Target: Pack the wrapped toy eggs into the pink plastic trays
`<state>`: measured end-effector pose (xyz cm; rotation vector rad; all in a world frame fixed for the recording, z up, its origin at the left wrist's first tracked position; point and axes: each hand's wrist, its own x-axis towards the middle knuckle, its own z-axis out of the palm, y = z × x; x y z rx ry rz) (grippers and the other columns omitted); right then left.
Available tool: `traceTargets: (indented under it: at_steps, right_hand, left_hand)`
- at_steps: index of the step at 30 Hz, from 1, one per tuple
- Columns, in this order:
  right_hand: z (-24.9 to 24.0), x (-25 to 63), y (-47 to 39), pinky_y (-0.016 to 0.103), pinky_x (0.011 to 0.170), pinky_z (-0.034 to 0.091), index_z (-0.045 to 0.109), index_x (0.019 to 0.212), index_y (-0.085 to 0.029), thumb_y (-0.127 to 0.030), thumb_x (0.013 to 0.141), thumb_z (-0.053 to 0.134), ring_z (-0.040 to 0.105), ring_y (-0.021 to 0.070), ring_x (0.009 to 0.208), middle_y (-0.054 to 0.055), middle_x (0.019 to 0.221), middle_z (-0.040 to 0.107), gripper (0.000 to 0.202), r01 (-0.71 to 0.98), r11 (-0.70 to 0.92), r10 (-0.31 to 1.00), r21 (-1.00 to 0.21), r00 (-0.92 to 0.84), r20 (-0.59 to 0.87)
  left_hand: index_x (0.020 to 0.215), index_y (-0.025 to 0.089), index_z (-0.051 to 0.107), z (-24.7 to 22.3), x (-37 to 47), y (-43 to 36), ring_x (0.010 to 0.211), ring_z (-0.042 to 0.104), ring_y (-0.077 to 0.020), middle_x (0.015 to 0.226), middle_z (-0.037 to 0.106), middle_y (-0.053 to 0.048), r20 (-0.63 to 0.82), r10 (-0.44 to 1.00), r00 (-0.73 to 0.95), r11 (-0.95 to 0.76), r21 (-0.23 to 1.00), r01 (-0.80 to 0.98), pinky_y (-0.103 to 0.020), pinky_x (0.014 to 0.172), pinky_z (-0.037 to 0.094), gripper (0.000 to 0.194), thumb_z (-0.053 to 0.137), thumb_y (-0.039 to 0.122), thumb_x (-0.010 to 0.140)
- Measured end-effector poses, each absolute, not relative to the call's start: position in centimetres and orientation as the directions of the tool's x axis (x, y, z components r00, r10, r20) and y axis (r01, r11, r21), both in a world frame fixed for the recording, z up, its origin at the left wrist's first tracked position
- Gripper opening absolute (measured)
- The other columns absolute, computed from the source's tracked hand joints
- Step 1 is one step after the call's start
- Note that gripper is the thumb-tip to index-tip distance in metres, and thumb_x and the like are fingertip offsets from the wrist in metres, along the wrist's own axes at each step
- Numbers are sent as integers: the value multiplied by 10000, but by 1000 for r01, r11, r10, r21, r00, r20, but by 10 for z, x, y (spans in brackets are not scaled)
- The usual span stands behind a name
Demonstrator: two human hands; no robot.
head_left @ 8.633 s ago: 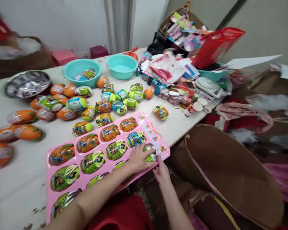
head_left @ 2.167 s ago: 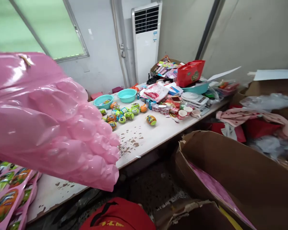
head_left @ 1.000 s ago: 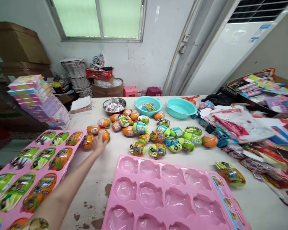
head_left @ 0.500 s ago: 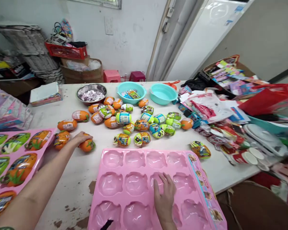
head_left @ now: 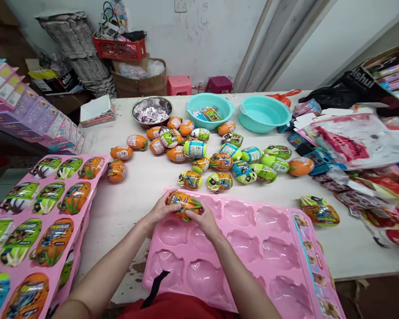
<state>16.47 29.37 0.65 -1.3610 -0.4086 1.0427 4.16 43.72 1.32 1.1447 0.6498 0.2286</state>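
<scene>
My left hand [head_left: 162, 208] and my right hand [head_left: 202, 219] are both closed around an orange toy egg [head_left: 182, 205] with green leaf-like strips. The egg is held level above the far left corner of a pink moulded tray [head_left: 258, 226]. Rounded hollows fill that tray, and a printed strip runs down its right side. Just beyond it lie many loose toy eggs, among them an orange one with a green top [head_left: 220, 181] and a blue one [head_left: 243, 172]. A single egg [head_left: 319, 211] rests to the right of the tray.
Filled pink trays [head_left: 98, 186] are stacked on the left. Along the back stand a steel bowl [head_left: 153, 99] of small packets, a turquoise basin [head_left: 210, 95] with sachets and another turquoise basin [head_left: 265, 116]. Plastic bags [head_left: 349, 146] and packaging crowd the right. A black strap [head_left: 158, 283] hangs over the tray's near edge.
My left hand has brought the orange egg from the table's left side to the tray. My right hand has left the tray's middle and also grips the egg. The view has shifted.
</scene>
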Motion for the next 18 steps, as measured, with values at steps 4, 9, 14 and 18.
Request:
traceTargets:
  at_steps: [4,9,14,18]
  right_hand:
    - [-11,191,302,434,949,457,583,1213,-203,-427,627,814,578,265,1064,73,1158,627,669,-32,-263,831,-964,500,-243]
    - [-19,206,314,425,993,377,671,1099,-237,-462,686,783,472,270,1128,78,1175,576,483,511,-397,878,-762,452,-154]
    - [-10,210,321,459,967,348,611,1167,-242,-625,735,672,421,308,1193,111,1286,519,580,624,-503,854,-597,465,-234]
    - [0,216,338,462,880,361,586,1153,-124,-747,549,724,493,364,1076,195,1100,609,879,686,-630,768,-364,480,-424]
  left_hand:
    - [1214,185,532,-5,46,459,1075,567,-253,1159,590,-72,-337,515,788,188,941,280,-367,949,462,706,810,382,594]
    - [1107,224,637,-23,42,468,1261,430,-318,1255,525,-85,-383,674,632,38,872,488,-447,1071,353,619,828,427,554]
    - [1184,222,531,-14,47,478,1167,529,-281,1252,528,-110,-599,555,577,412,800,436,-418,979,450,762,861,434,531]
    - [1097,190,485,-6,55,482,923,631,-243,1062,616,-90,-729,358,584,630,650,424,-387,821,524,847,928,301,383]
